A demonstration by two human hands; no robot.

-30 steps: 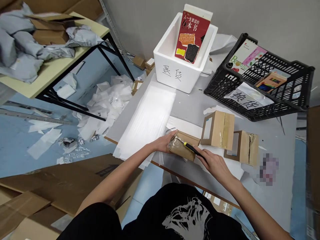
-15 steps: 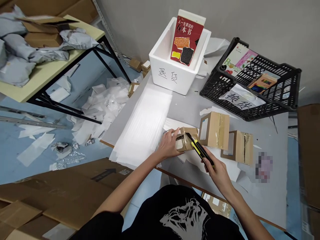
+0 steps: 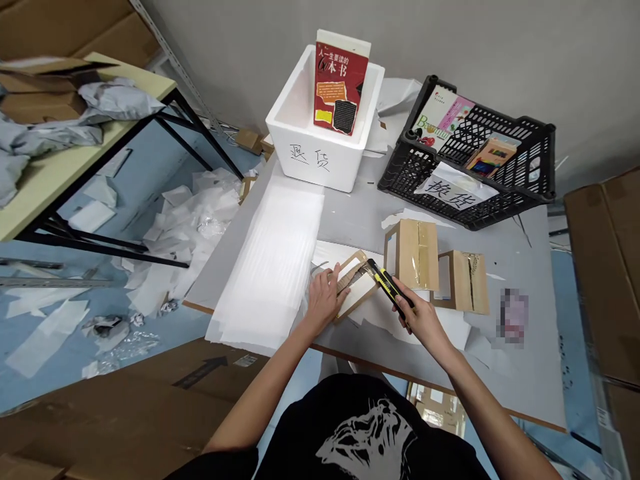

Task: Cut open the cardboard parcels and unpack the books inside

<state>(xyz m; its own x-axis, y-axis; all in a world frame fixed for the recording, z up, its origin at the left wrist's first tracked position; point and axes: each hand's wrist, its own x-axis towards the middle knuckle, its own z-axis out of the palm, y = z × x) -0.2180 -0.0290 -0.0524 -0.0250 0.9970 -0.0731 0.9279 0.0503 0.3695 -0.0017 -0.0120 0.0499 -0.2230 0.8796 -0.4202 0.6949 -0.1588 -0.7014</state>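
My left hand [image 3: 323,300] rests on the edge of a cut-open cardboard book mailer [image 3: 356,285], which lies flat with its pale inside showing. My right hand [image 3: 423,320] grips a yellow-and-black box cutter [image 3: 389,287], whose blade end is at the mailer's right corner. Two closed, taped cardboard mailers [image 3: 413,255] [image 3: 463,283] stand just beyond the cutter. Whatever the opened mailer held is not visible.
A white foam box [image 3: 295,143] marked 退货 holds a red book [image 3: 341,87]. A black plastic crate [image 3: 400,170] labelled 换货 holds books. A white foam sheet [image 3: 267,267] lies left of my hands. Paper scraps [image 3: 175,233] cover the floor, and cardboard sheets [image 3: 115,413] lie at lower left.
The mailer has gone from a closed, taped box to an opened, flattened piece. The cutter has moved from its top to its right corner. The view has shifted, so everything appears further left.
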